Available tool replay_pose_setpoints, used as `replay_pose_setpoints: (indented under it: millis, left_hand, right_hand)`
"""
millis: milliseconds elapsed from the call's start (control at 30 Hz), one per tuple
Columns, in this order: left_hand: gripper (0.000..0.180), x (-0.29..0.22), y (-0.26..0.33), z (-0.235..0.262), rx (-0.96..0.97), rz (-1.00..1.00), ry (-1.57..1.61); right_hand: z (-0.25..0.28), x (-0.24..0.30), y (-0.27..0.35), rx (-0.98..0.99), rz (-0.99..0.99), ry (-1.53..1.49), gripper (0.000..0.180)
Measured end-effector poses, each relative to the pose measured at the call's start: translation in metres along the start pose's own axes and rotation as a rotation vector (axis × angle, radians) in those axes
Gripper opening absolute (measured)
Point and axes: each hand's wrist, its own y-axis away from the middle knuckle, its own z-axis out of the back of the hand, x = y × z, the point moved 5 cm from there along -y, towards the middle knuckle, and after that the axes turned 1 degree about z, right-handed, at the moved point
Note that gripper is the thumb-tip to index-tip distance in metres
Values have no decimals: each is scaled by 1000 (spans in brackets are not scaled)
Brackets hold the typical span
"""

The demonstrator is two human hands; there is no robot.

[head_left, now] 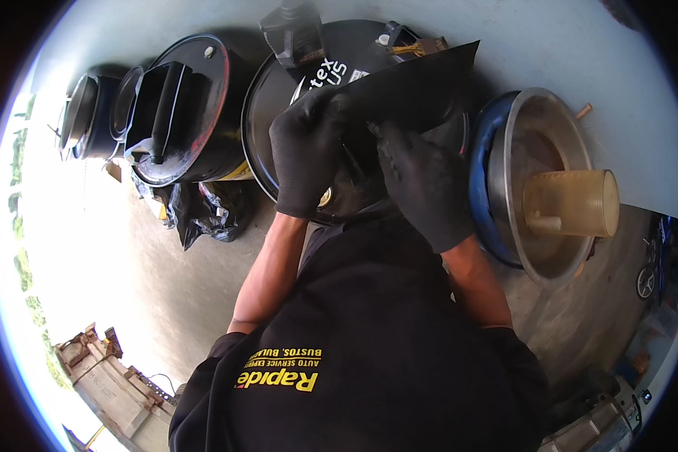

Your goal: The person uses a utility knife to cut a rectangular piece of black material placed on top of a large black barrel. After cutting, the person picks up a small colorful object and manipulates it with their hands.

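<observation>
Both hands wear black gloves above a black drum (258, 143) with white lettering on its lid. My left hand (305, 154) is closed around the near end of a thin black sheet (422, 87), which tapers to a pointed corner at the far right. Curled fingers of my right hand (426, 177) pinch the sheet's lower edge, just right of the left hand. The fingertips are partly hidden, dark against dark. Behind the left hand, a dark plastic container (294, 38) stands on the lid, and a small black holder (403, 41) sits farther right.
At right, a metal basin (518, 218) rests on a blue drum (486, 203), with a cloudy amber measuring jug (572, 203) in it. Another drum (218, 113) at left carries a black open container (154, 109). Black plastic bags (203, 215) lie below it. A worn beige panel (113, 384) is lower left.
</observation>
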Motion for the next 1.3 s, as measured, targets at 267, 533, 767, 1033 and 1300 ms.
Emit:
replay_pose_setpoints:
  millis: [267, 533, 767, 1033, 1300]
  left_hand:
    - [28, 18, 7, 8, -180, 5, -1]
    - [30, -39, -39, 74, -297, -109, 57]
    - [24, -22, -9, 21, -234, 96, 363]
    - [21, -26, 14, -4, 100, 309, 594]
    - [26, -10, 26, -10, 237, 437, 894]
  right_hand:
    - [-15, -6, 20, 16, 60, 101, 17]
    - [-12, -49, 37, -55, -252, -59, 22]
    - [-17, -49, 7, -409, -709, -1324, 24]
    - [5, -32, -13, -299, -670, -1570, 15]
    - [25, -40, -4, -402, 90, -551, 47]
